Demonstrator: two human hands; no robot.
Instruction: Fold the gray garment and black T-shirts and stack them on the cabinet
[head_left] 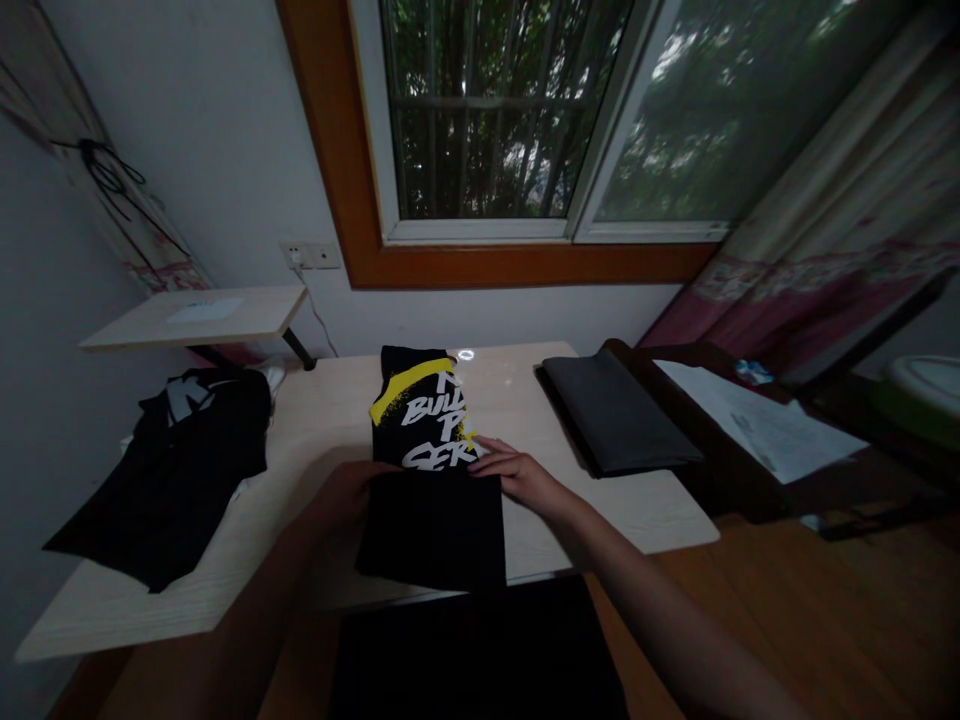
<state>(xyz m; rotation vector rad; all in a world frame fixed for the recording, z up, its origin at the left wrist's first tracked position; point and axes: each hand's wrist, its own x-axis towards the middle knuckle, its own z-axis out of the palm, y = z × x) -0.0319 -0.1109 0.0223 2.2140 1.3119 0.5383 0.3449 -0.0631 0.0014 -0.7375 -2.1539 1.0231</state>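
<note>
Folded black cloth garment (435, 525), yellow-white print: likely light, limp; best held at fold corners
Left hand (346, 492): at fold, grip unclear
Right hand (525, 478): fingers on edge, pinch unclear

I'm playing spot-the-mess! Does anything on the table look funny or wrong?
Yes: the black clothes on the left lie rumpled, with something white poking out. They look messy next to the flat black shirt touched by the left hand and right hand. I see no spills.

The head camera looks forward and down, close above the desk (322, 410) (window (510, 120) ahead).
</note>
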